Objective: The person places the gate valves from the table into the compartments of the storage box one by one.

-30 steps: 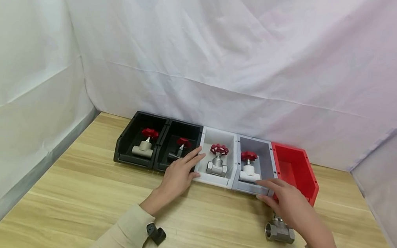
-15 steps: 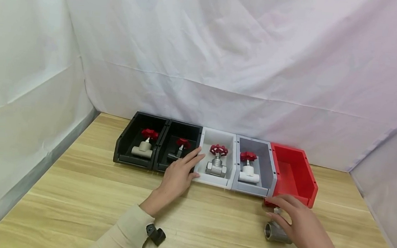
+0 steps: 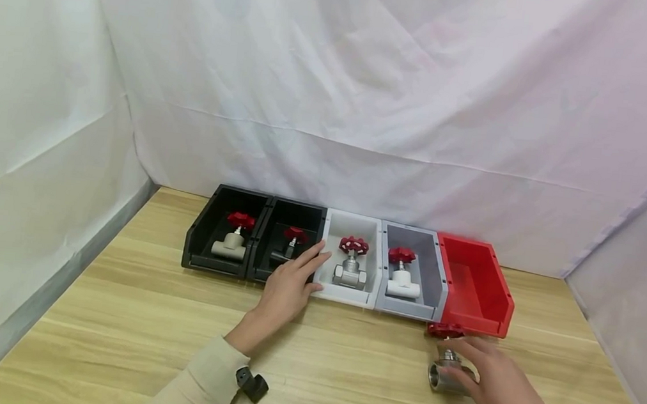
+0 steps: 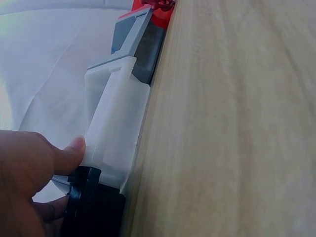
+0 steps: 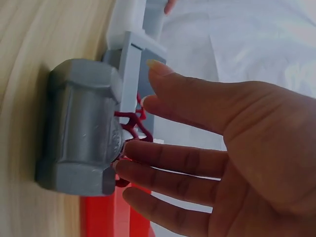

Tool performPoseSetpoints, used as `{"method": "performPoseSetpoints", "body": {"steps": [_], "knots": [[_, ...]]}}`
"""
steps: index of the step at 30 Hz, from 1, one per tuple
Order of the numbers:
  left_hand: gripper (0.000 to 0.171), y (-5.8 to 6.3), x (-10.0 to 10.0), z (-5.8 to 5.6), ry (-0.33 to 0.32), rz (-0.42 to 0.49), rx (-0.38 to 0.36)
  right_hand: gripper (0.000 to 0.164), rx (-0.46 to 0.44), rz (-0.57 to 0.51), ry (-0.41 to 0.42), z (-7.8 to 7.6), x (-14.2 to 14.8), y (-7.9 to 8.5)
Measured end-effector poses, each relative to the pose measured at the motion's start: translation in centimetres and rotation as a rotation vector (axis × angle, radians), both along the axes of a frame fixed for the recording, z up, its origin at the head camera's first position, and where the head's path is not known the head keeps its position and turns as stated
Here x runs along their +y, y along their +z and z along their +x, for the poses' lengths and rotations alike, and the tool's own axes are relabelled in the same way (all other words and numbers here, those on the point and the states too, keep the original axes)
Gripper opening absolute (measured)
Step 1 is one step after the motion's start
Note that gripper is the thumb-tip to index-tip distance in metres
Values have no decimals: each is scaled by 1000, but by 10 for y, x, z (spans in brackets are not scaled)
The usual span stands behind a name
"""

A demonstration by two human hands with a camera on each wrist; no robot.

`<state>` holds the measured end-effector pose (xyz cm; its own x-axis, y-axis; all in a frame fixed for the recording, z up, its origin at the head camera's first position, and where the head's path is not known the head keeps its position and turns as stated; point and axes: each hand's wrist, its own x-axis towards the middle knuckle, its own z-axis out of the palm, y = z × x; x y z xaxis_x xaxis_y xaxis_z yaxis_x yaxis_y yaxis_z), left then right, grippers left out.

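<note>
My left hand rests over the adjoining walls of a black bin and the white bin, thumb at the white bin's front edge and fingers extended. In the left wrist view, the thumb touches that edge. On the table before the red bin lies a steel gate valve with a red handwheel. My right hand is right at this valve, partly covering it. The right wrist view shows its fingers spread and fairly straight beside the valve body.
Black bins hold a beige valve and a dark valve. A metal valve sits in the white bin, a white valve in the grey bin. White cloth hangs behind the row.
My right hand has drawn back from the grey bin's front, then come down to the steel gate valve on the table. The left hand has stayed on the bins.
</note>
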<state>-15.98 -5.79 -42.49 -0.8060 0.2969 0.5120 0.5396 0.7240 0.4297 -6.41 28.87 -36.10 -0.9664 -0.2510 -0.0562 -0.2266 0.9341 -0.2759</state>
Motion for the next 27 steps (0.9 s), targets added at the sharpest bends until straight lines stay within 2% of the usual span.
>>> {"method": "performPoseSetpoints", "body": {"steps": [8, 13, 21, 27], "knots": [[64, -1, 0, 0, 1, 2, 2, 46, -87, 41, -13, -4, 7, -10], [64, -1, 0, 0, 0, 3, -3, 51, -165, 23, -44, -6, 9, -13], [64, 0, 0, -1, -1, 1, -3, 55, -246, -34, -3, -7, 14, -17], [65, 0, 0, -1, 1, -3, -13, 52, -244, -30, 47, -8, 15, -21]]}}
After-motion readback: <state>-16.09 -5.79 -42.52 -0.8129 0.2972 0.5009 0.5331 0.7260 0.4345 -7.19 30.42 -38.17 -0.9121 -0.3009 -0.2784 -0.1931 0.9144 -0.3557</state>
